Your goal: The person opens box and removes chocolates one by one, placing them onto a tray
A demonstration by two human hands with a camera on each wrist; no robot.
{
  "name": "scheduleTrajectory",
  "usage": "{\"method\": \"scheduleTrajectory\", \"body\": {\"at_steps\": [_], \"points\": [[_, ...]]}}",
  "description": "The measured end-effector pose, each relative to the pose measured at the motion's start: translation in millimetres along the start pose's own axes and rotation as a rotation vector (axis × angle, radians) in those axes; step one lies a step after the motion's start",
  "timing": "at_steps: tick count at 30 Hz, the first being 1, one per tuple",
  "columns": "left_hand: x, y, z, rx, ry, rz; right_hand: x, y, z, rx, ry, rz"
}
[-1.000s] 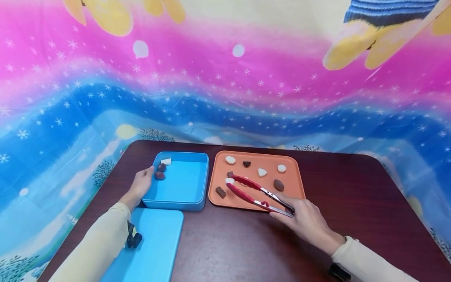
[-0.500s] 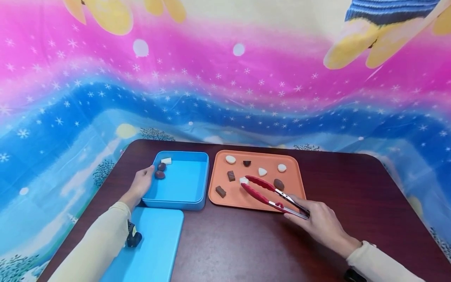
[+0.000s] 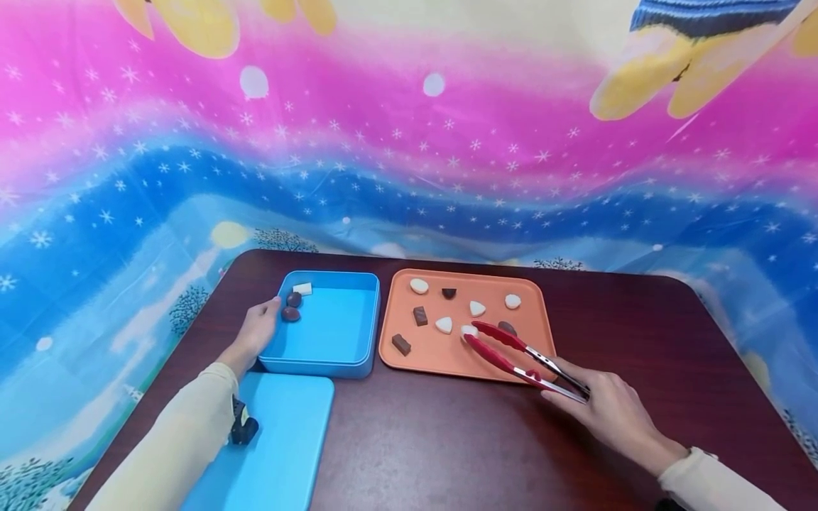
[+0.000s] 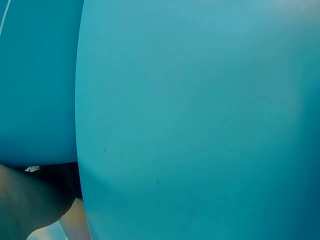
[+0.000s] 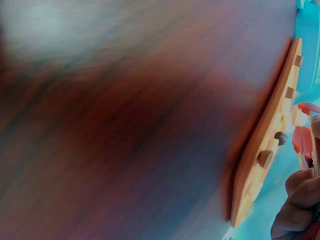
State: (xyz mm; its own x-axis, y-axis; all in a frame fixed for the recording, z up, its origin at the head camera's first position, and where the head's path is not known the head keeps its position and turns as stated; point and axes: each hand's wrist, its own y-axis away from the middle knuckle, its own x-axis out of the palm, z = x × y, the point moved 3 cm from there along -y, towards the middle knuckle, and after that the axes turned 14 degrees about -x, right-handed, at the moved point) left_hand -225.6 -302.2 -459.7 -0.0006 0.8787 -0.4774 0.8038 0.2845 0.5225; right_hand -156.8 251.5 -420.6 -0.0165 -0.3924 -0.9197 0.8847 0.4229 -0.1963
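Note:
My right hand point(image 3: 616, 411) holds red-tipped metal tongs point(image 3: 530, 365) over the orange tray's front right. A small white piece point(image 3: 469, 331) sits between the tong tips; whether it is clear of the tray I cannot tell. Chocolate-like pieces lie on the tray point(image 3: 409, 363): a white triangular one point(image 3: 444, 325), a brown block point(image 3: 401, 345) and a dark oval one point(image 3: 508, 328) partly behind the tongs. My left hand point(image 3: 257, 330) grips the left wall of an open blue box point(image 3: 332, 365), its fingers mostly hidden. Inside are two dark round pieces point(image 3: 292, 314) and a white block point(image 3: 303, 289).
A light blue lid point(image 3: 287, 433) lies flat in front of the box, under my left forearm. Box and tray stand side by side with a narrow gap on the dark wooden table point(image 3: 639, 333). A colourful printed cloth point(image 3: 409, 156) hangs behind the table.
My right hand and the tongs have moved right across the tray, the white piece staying between the tips. The brown block and white triangle they covered now show. My left hand stays in place.

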Motion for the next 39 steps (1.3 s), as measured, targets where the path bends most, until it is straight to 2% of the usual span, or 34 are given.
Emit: {"method": "scheduleTrajectory", "body": {"at_steps": [5,16,22,30,39], "points": [[-1.3,0.8,1.1,-0.005,0.006,0.0,1.6,8.6,-7.0,0.029,0.019,0.034],[-1.9,-0.8,2.0,-0.015,0.009,-0.009,0.2,26.7,-23.2,0.015,0.014,0.014],[-1.6,-1.1,-0.8,-0.014,0.005,-0.007,-1.0,29.3,-31.3,0.009,0.016,0.011],[-1.5,-2.7,-2.3,-0.009,-0.004,-0.013,-6.7,28.1,-41.8,0.039,0.03,0.075],[1.9,-2.2,2.2,-0.014,-0.002,-0.011,-9.4,29.5,-46.5,0.059,0.006,0.093]]}}
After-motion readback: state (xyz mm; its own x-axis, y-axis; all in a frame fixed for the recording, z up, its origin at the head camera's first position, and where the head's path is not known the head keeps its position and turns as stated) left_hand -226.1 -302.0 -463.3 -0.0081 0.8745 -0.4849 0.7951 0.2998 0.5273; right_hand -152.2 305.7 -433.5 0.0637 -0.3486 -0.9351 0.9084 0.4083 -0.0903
